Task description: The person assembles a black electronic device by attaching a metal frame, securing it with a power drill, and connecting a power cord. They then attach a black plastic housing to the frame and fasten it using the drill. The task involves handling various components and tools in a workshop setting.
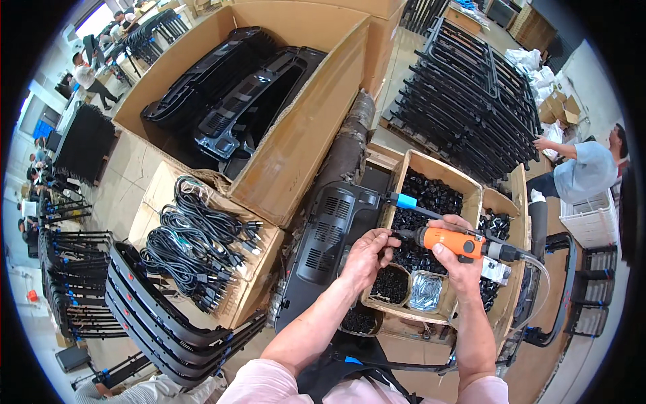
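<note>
My right hand [460, 261] is wrapped round an orange power screwdriver [452, 243], held level with its dark tip pointing left. A pale hose [540, 269] curves away from its rear end. At that tip the fingers of my left hand [365, 258] are pinched together; whatever they hold is too small to make out. Both hands are over a cardboard box [473, 195] of small black parts. Inside it, a small bin [390, 283] contains black pieces, and silvery screws or pins [426, 292] lie beside them. A black vented plastic panel [324, 232] lies left of the box.
A large carton [316, 128] of black plastic covers stands at far left. Coiled black power cords [195, 249] lie on cardboard before it. Curved black frames [158, 323] are stacked at near left, black metal frames [464, 94] at far right. A person [585, 172] stands at right.
</note>
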A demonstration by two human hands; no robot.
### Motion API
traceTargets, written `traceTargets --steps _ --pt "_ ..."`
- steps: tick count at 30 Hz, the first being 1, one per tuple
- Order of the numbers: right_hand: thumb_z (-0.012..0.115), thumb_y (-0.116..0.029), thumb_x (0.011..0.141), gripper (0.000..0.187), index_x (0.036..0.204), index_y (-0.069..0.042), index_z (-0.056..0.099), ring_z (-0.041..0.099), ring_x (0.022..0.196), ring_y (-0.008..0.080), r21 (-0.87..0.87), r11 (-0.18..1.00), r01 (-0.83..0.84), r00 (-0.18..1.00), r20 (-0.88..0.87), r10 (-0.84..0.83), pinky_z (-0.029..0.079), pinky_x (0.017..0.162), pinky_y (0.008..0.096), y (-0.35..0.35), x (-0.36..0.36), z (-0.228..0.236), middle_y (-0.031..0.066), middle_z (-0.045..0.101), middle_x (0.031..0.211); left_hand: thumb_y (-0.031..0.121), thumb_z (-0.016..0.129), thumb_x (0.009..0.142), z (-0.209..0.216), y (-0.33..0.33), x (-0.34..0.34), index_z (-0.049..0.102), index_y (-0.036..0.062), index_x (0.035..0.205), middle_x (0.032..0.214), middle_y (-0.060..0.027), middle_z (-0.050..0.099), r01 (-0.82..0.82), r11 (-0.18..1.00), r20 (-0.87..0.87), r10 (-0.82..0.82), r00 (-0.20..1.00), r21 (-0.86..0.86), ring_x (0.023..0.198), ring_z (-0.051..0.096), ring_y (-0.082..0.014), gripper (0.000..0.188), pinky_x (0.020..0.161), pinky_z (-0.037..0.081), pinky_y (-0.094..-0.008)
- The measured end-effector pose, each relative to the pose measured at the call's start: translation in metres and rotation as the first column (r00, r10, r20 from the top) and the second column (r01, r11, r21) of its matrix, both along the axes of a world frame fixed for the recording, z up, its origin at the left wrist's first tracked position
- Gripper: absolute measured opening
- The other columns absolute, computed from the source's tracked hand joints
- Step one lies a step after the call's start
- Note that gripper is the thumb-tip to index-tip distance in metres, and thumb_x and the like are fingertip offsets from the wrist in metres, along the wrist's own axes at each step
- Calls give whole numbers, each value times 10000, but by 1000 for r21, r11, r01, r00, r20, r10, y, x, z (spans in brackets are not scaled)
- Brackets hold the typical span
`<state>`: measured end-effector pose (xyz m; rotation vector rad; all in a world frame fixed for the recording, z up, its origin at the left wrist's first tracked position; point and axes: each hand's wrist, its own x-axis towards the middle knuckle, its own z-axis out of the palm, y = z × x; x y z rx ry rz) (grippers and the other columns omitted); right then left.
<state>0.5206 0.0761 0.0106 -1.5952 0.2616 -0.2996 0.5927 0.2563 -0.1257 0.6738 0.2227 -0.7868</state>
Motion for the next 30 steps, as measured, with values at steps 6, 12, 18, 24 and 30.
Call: traceTargets --steps 6,12,18,24,30 --pt "831 -64 890 598 1423 25 574 696 1230 258 -7 1000 -6 1000 2 6 563 1095 417 5 10 -6 207 728 1308 305 601 1138 -6 -8 10 652 111 1091 886 8 670 -44 994 -270 17 963 -96 674 547 -90 206 543 432 -238" --pt "828 -48 893 596 1429 12 574 692 1243 258 -7 1000 -24 1000 -2 24 553 1112 426 -2 25 -13 203 728 1315 334 597 1136 -8 -27 22 626 112 1088 877 5 630 -182 962 -419 82 904 -204 711 558 -105 229 554 437 -237" --pt "839 -64 912 612 1444 -10 541 671 1285 262 23 994 -106 994 -34 107 531 1139 430 -29 33 -23 188 709 1354 328 590 1139 -11 -43 29 636 114 1129 880 0 630 -216 953 -490 88 867 -211 729 573 -126 219 595 464 -251" --pt "857 -121 917 597 1417 -19 546 675 1280 257 29 984 -175 982 -69 177 541 1120 429 -55 41 -35 168 710 1353 319 616 1127 -10 -53 32 641 122 1158 880 1 625 -214 972 -519 134 844 -96 738 571 -122 201 604 463 -244" --pt "849 -109 898 566 1380 -14 568 687 1255 268 -8 981 -193 977 -98 192 552 1104 445 -65 55 -36 178 713 1320 359 632 1115 -12 -67 32 637 122 1177 879 17 610 -237 970 -551 164 818 -62 743 559 -114 245 615 440 -238"
